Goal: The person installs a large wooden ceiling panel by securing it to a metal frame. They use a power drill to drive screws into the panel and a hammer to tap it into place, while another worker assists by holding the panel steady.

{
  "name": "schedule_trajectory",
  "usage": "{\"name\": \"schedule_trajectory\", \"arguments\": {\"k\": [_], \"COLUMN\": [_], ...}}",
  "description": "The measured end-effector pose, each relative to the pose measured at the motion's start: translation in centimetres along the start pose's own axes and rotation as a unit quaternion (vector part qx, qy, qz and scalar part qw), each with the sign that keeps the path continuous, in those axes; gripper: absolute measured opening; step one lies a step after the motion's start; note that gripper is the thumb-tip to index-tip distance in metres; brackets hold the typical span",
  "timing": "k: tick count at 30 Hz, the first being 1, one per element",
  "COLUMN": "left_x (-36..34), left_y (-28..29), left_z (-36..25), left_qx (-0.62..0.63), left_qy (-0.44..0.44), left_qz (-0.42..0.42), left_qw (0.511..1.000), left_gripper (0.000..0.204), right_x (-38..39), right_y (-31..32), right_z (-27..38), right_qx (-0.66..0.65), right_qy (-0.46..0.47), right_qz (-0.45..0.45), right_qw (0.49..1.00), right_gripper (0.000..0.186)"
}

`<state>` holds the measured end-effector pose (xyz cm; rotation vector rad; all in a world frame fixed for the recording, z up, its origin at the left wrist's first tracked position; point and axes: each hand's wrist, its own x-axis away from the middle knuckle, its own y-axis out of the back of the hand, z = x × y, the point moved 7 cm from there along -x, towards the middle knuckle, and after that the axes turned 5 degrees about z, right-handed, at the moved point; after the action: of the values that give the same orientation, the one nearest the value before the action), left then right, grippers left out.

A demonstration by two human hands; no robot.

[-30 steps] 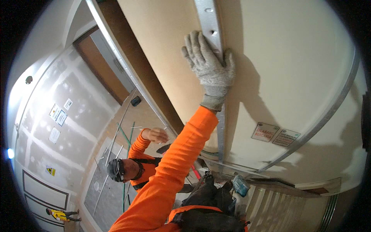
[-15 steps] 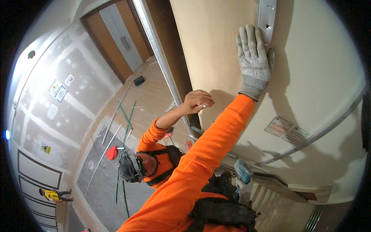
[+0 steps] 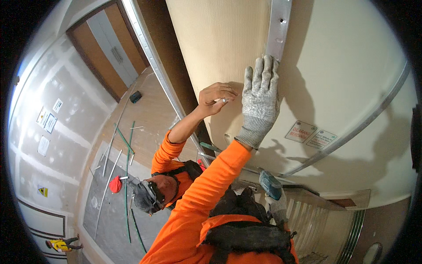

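Note:
My left hand (image 3: 260,97), in a grey knit glove, lies flat with fingers stretched over the edge of a pale wood-grain panel (image 3: 220,35). Its fingertips touch the lower part of a perforated metal strip (image 3: 278,26). Low on the right, my right hand (image 3: 277,207), also gloved, grips a blue-and-black power drill (image 3: 270,185); the drill's tip points up and left. A co-worker's bare hand (image 3: 216,97) is raised beside my left hand, with a small white stick-like thing between its fingers. Most of my right arm is hidden behind straps and bags.
The co-worker in orange and a dark cap (image 3: 147,196) stands close on my left. An upright metal stud (image 3: 154,61) runs beside the panel. Green and white rods (image 3: 127,176) and a red object (image 3: 115,185) lie on the floor. Farther off is a person in yellow (image 3: 59,244).
The view has shifted. My left hand has slid down along the metal strip, its fingers closer together. The co-worker's hand has come nearer to it. The drill has risen slightly and tilted.

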<state>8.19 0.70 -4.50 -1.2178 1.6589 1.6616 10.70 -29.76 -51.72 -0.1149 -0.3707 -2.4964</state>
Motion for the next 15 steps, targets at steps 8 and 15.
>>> {"name": "schedule_trajectory", "arguments": {"k": [8, 15], "left_x": [0.0, 4.4], "left_y": [11.5, 11.7], "left_z": [1.5, 7.6], "left_qx": [-0.061, 0.031], "left_qy": [-0.012, 0.030], "left_qz": [-0.107, -0.065], "left_qw": [0.992, 0.997], "left_gripper": [0.052, 0.050], "right_x": [3.1, 5.9], "right_y": [-3.0, -2.2], "right_z": [9.3, 16.7], "right_qx": [-0.154, -0.032], "right_qy": [-0.110, -0.032], "right_qz": [0.072, 0.005], "right_qw": [0.979, 0.999], "right_gripper": [0.060, 0.068]}}
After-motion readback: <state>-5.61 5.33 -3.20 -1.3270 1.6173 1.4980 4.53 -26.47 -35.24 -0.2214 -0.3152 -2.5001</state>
